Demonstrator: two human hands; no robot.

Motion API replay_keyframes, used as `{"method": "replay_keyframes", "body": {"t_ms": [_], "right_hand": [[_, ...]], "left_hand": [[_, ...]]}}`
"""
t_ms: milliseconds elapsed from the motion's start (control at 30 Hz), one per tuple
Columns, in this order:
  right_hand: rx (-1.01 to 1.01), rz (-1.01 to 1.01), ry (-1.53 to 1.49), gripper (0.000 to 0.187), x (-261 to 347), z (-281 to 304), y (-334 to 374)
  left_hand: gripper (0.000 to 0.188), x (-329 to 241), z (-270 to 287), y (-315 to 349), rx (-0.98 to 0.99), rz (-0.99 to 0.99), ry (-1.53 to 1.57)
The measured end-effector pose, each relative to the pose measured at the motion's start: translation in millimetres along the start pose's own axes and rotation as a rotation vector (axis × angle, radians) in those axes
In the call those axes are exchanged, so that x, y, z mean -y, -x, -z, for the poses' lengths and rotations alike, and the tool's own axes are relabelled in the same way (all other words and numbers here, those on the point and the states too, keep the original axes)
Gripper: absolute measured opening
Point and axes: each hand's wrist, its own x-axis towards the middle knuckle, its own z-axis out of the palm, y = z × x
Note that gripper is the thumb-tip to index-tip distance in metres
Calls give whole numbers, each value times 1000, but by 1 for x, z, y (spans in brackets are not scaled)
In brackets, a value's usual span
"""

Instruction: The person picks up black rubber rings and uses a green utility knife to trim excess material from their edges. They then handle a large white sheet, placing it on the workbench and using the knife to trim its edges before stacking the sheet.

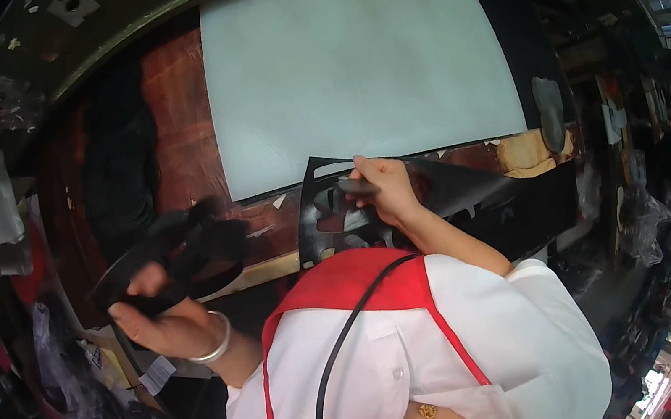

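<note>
My left hand (165, 321), with a pale bangle at the wrist, is closed around several black, curved cut pieces (209, 247). Motion smears these pieces, so their exact outlines are unclear. In front of my body lies a thin black sheet (505, 208) with cut-out openings, its left corner standing up toward the white board. Over that sheet, my right hand (388, 190) is closed, its fingers pinching a small dark, rounded piece (360, 187). The fingertips also reach the sheet's upper edge; whether they grip it too, I cannot tell.
A large white board (360, 71) lies on the reddish-brown work surface (181, 119). Dark stacked material (119, 162) stands to its left. A grey, rounded object (549, 113) is at its right edge. Clear plastic bags (647, 223) hang at the right.
</note>
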Motion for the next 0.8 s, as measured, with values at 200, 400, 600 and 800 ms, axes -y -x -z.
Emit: {"method": "replay_keyframes", "body": {"t_ms": [200, 400, 600, 800], "right_hand": [[17, 180, 457, 56, 38, 18, 33], [-458, 327, 409, 24, 62, 107, 38], [-953, 492, 481, 26, 42, 259, 81], [-1581, 82, 684, 41, -32, 370, 113]], "left_hand": [[38, -40, 19, -32, -281, -259, -177], [23, -81, 71, -67, -345, -614, -719], [26, -34, 93, -37, 17, -644, -1459], [38, 64, 84, 4, 466, -326, -1421]]}}
